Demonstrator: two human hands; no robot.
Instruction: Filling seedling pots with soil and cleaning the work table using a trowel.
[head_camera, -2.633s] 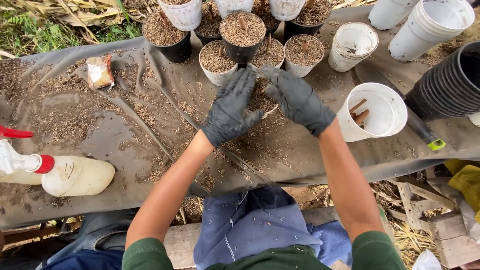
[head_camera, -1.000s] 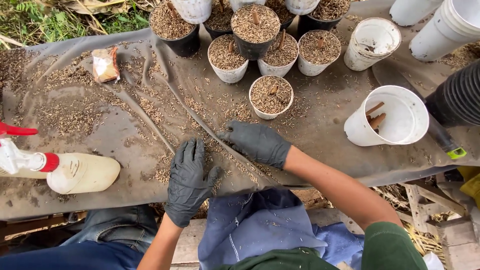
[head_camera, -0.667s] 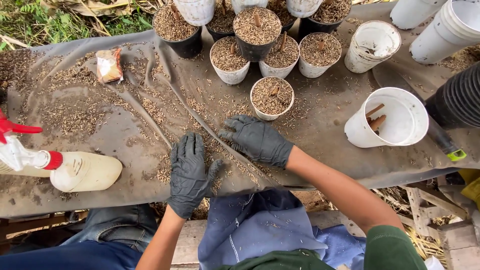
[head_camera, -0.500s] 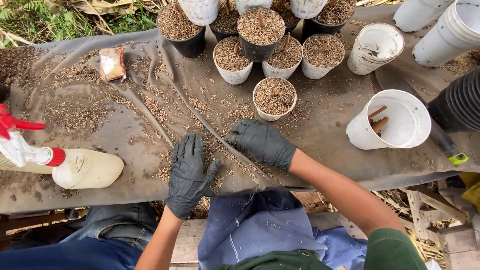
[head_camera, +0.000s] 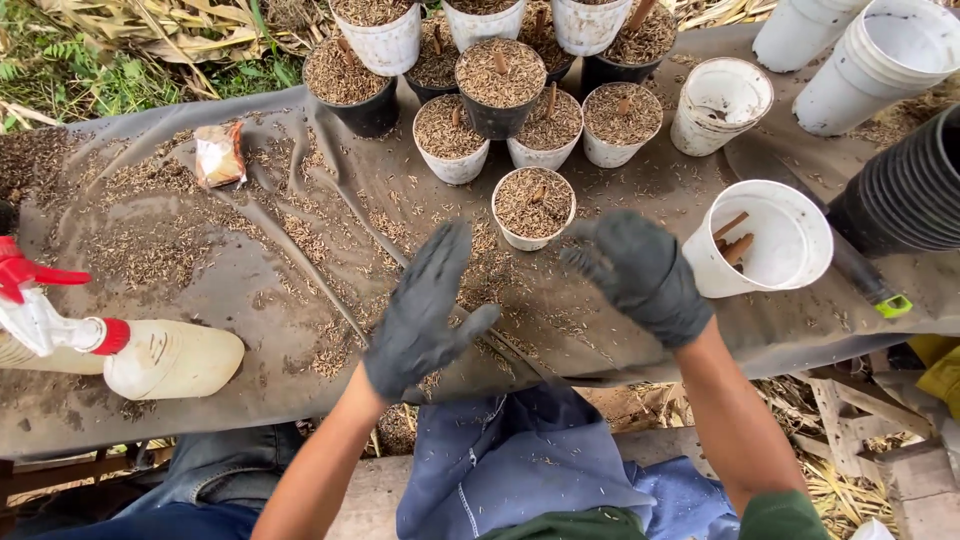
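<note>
Above the dark plastic sheet (head_camera: 620, 180), near its front edge: two hands in dark gloves, both raised and holding nothing.

Left hand (head_camera: 420, 315): flat, fingers straight and close together, thumb stuck out to the side, palm turned toward the other hand.

Right hand (head_camera: 640, 270): loosely curled, fingers bent and slightly apart, just beside a white bucket (head_camera: 775, 240).

Between and just beyond the hands: small white pot (head_camera: 533, 205), filled with husk mix, a short brown stick upright in it, standing alone in front of the others.

White bucket, right of that pot: nearly empty, a few brown sticks (head_camera: 733, 240) lying inside.

Further back: cluster of filled pots (head_camera: 500, 85), white and black, several with sticks.

Sheet surface: scattered husks (head_camera: 150, 250), thickest at left; small crumpled packet (head_camera: 218, 155) at back left.

Left edge: pale spray bottle (head_camera: 150, 358) lying on its side, red trigger.

Right edge: stack of black pots (head_camera: 905, 195); stacked white buckets (head_camera: 870, 60) behind.
</note>
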